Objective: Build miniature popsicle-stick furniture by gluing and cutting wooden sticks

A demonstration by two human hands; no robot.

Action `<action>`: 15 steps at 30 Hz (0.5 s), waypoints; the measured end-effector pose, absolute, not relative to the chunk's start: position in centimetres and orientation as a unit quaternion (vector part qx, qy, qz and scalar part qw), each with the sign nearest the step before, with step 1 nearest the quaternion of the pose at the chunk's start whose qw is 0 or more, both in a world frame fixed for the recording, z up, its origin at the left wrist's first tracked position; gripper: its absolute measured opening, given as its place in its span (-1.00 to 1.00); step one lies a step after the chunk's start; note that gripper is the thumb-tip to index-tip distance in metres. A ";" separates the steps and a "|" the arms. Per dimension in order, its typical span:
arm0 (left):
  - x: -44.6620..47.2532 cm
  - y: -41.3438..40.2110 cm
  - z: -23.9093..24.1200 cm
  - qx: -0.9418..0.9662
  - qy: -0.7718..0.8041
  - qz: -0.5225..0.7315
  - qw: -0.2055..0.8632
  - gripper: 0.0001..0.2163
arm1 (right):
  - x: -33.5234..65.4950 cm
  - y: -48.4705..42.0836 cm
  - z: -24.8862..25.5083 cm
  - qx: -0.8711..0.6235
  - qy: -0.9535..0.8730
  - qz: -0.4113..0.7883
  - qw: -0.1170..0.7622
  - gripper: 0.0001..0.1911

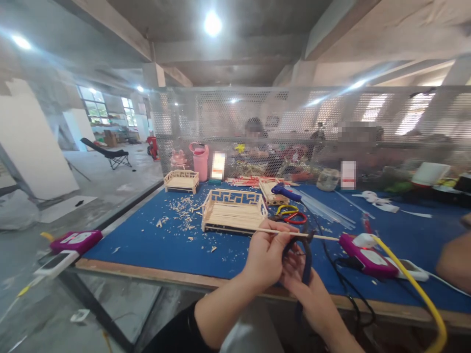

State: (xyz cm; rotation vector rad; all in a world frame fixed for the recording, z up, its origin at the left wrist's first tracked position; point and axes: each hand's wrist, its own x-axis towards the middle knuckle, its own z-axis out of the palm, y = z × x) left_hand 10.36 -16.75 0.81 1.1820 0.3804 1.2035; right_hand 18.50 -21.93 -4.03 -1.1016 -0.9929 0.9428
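Note:
Near the table's front edge, my left hand (265,257) pinches a thin pale wooden stick (326,238) that lies almost level, its far end pointing right. My right hand (302,283), just below and to the right, is closed on dark-handled cutters (307,262). Their head meets the stick beyond my left fingers; whether the blades are closed on it I cannot tell. Just behind my hands stands a small bench-like frame of wooden sticks (231,215) with a latticed back. Tools with yellow handles (287,209) and red handles (297,217) lie beside it.
Wood chips (180,211) litter the blue tabletop (147,250). Behind are a smaller wooden frame (181,181), another wooden frame (270,193), a blue glue gun (290,192) and clear glue sticks (327,208). Purple-cased devices (370,257) sit at both sides. Another person's arm (456,262) shows right.

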 end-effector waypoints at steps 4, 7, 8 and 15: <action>9.9 -16.4 1.2 0.523 0.159 0.532 0.647 -0.80 | 18.5 -21.5 -3.4 -0.529 -0.433 0.370 0.630 -0.67; 9.7 -15.9 1.5 0.524 0.148 0.546 0.636 -0.79 | 18.7 -20.9 -2.6 -0.551 -0.443 0.334 0.623 -0.69; 9.8 -15.8 1.5 0.527 0.149 0.552 0.629 -0.79 | 18.7 -20.7 -2.4 -0.554 -0.443 0.324 0.626 -0.66; 11.2 -14.9 0.2 0.520 0.161 0.627 0.557 -0.84 | 19.7 -19.5 -1.8 -0.566 -0.533 0.214 0.591 -0.78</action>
